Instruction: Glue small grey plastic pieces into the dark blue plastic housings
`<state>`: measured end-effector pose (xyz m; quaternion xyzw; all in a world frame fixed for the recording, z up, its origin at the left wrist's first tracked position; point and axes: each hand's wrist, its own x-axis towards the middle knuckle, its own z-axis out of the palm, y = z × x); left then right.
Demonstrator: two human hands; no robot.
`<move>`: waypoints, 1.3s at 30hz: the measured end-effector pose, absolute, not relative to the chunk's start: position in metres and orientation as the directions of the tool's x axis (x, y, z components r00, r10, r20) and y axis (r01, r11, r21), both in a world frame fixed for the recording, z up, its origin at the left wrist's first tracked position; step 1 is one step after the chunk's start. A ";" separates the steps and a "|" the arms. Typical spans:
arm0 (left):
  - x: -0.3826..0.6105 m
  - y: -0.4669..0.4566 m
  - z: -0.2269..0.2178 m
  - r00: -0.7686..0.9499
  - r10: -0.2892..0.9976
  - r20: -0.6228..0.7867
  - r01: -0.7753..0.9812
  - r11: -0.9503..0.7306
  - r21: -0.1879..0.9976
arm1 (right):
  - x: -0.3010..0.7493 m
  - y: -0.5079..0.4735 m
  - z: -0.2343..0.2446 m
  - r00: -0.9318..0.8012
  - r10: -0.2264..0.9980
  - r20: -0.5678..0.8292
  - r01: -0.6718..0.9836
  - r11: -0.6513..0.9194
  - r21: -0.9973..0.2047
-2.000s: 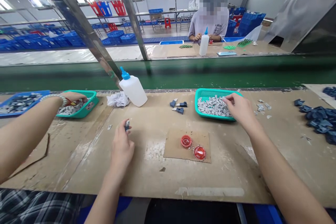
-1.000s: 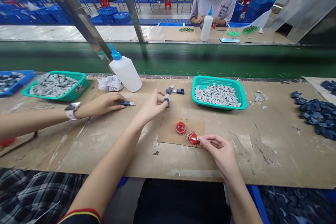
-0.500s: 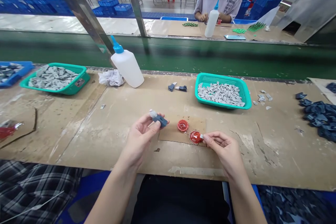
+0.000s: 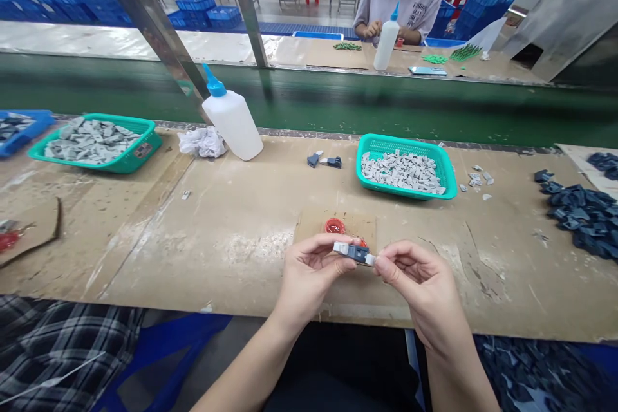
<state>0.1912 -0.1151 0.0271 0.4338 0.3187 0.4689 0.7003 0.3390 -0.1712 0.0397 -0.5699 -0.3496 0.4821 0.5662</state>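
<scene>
Between thumb and fingers, my left hand (image 4: 313, 273) grips a dark blue-grey plastic part (image 4: 358, 252) with a light grey end pointing left. My right hand (image 4: 418, 273) pinches a small light grey piece (image 4: 370, 259) against the right end of that part. Whether the piece sits inside it or only touches it, I cannot tell. Just behind my hands, a red cap (image 4: 335, 226) with glossy liquid stands on a cardboard scrap (image 4: 309, 225). A second red cap is mostly hidden by my fingers and the part.
A green basket (image 4: 454, 183) of light grey pieces stands behind my right hand. Dark parts (image 4: 579, 209) are heaped at right. A white squeeze bottle (image 4: 236, 125), crumpled paper (image 4: 201, 142) and another green basket (image 4: 149, 141) are at left. A person (image 4: 400, 6) works opposite.
My left hand has moved right with the dark part, and the two hands have come together. The light grey piece in my right hand has left the red cap and now meets the part.
</scene>
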 end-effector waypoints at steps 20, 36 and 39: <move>0.204 -0.120 0.014 0.492 0.870 0.039 -0.175 0.055 0.983 | 0.338 -0.166 0.033 0.076 0.969 -0.237 -0.208 -0.217 -0.954; 0.098 -0.062 -0.005 -0.091 0.989 0.114 0.127 -0.102 0.987 | 0.479 0.003 0.011 0.524 0.850 0.046 0.784 -0.461 -0.416; 0.055 -0.042 -0.012 -0.156 0.965 0.213 0.487 -0.113 0.866 | 0.482 0.025 0.005 0.564 0.826 -0.016 0.771 -0.533 -0.349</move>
